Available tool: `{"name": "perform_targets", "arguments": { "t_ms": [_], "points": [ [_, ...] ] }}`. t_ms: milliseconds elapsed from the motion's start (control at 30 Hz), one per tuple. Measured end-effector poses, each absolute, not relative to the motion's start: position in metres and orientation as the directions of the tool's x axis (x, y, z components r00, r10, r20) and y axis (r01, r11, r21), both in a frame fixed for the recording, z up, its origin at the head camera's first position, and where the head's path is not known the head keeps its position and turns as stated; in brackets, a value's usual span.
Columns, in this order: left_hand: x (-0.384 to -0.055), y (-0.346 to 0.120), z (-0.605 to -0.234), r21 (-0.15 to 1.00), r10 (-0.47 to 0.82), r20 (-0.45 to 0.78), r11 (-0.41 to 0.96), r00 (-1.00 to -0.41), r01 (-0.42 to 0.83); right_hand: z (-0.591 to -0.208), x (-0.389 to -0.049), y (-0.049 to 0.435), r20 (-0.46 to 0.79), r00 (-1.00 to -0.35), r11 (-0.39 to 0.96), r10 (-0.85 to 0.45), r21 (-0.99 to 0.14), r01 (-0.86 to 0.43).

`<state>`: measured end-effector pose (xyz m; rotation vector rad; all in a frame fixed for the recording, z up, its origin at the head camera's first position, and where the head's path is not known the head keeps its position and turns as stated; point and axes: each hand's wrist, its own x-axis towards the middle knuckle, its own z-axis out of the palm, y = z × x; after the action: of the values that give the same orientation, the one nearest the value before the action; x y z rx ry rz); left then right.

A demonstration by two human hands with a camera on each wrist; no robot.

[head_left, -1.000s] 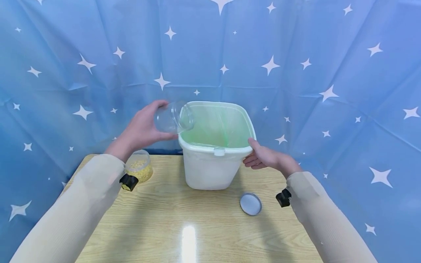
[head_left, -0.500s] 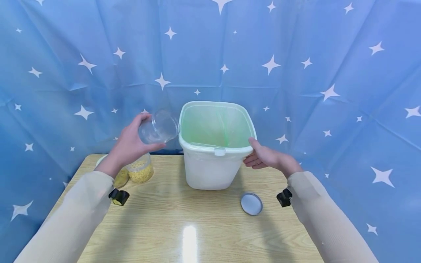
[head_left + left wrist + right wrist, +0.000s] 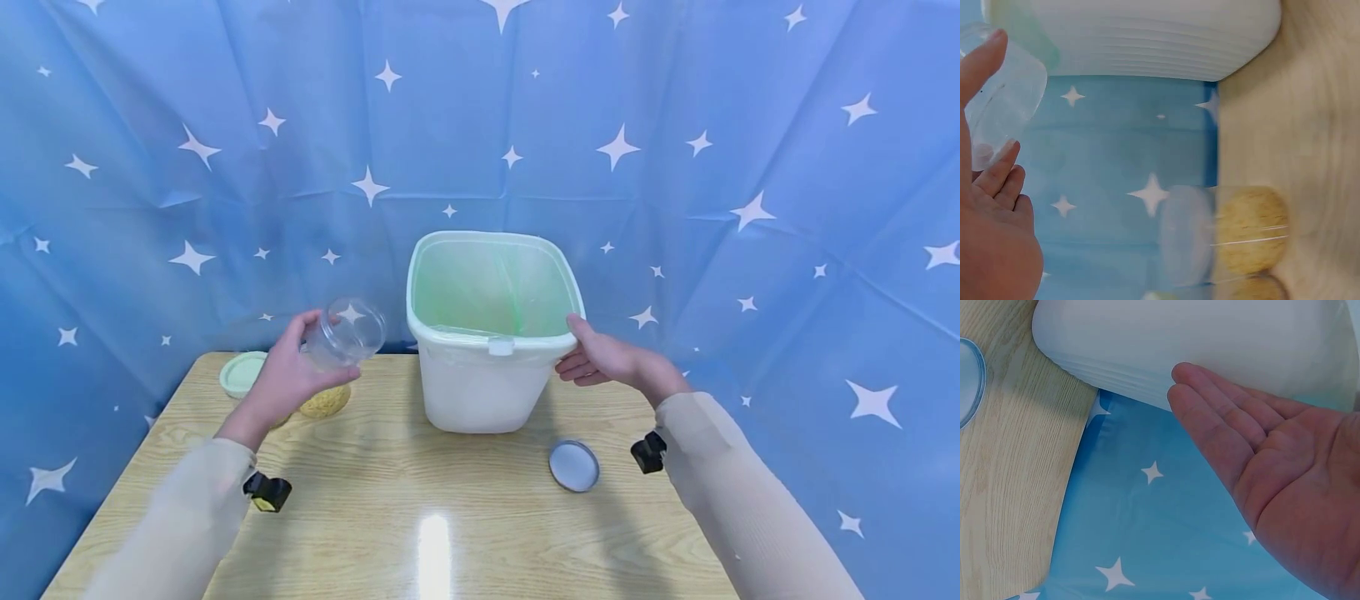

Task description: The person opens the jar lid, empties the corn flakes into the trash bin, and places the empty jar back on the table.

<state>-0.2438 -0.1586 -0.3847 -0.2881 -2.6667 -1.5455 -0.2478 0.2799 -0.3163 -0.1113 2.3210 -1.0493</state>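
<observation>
In the head view my left hand (image 3: 288, 375) holds a clear plastic jar (image 3: 347, 333) left of the bin, its mouth tilted to the right. No contents show in the jar. In the left wrist view the thumb and fingers lie on either side of the jar (image 3: 1013, 94). A white bin (image 3: 483, 392) with a green-tinted liner (image 3: 480, 283) stands at the table's back. My right hand (image 3: 611, 358) touches its right front rim with the thumb, fingers straight below the rim. The right wrist view shows those straight fingers (image 3: 1210, 425) beside the bin wall; the thumb is hidden.
Behind my left hand a clear tub of yellow bits (image 3: 326, 402) stands partly covered, with another beside it in the left wrist view. A pale green round lid (image 3: 242, 375) is at the back left. A grey-rimmed round lid (image 3: 573, 465) lies right of the bin on the wooden table (image 3: 375, 500).
My left hand has carried the jar from over the bin's left rim leftward and down, clear of the bin. The right hand keeps its place at the rim.
</observation>
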Motion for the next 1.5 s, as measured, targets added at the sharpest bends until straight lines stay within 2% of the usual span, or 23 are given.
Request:
{"name": "perform_targets", "arguments": {
  "t_ms": [300,533,833,1033,1300,1500],
  "points": [
    [-0.236,-0.157,-0.443,0.857,0.156,0.085,0.492,-0.984,0.152,-0.315,-0.246,0.280,-0.477,-0.831,0.683,-0.286,-0.710,0.172],
    [-0.227,-0.150,-0.487,0.868,0.144,-0.072,0.497,-0.987,0.009,-0.316,-0.246,0.280,-0.471,-0.832,0.681,-0.294,-0.714,0.163],
    [-0.222,-0.138,-0.525,0.871,0.159,-0.226,0.475,-0.961,-0.126,-0.317,-0.246,0.279,-0.472,-0.832,0.681,-0.292,-0.713,0.166],
    [-0.224,-0.129,-0.537,0.865,0.160,-0.225,0.487,-0.961,-0.121,-0.316,-0.245,0.279,-0.473,-0.835,0.682,-0.280,-0.710,0.173],
    [-0.229,-0.121,-0.545,0.858,0.150,-0.149,0.510,-0.977,-0.053,-0.316,-0.246,0.279,-0.474,-0.834,0.675,-0.283,-0.716,0.178],
    [-0.231,-0.117,-0.550,0.842,0.135,-0.205,0.529,-0.969,-0.105,-0.317,-0.246,0.279,-0.479,-0.831,0.676,-0.282,-0.714,0.182]
  ]
}}
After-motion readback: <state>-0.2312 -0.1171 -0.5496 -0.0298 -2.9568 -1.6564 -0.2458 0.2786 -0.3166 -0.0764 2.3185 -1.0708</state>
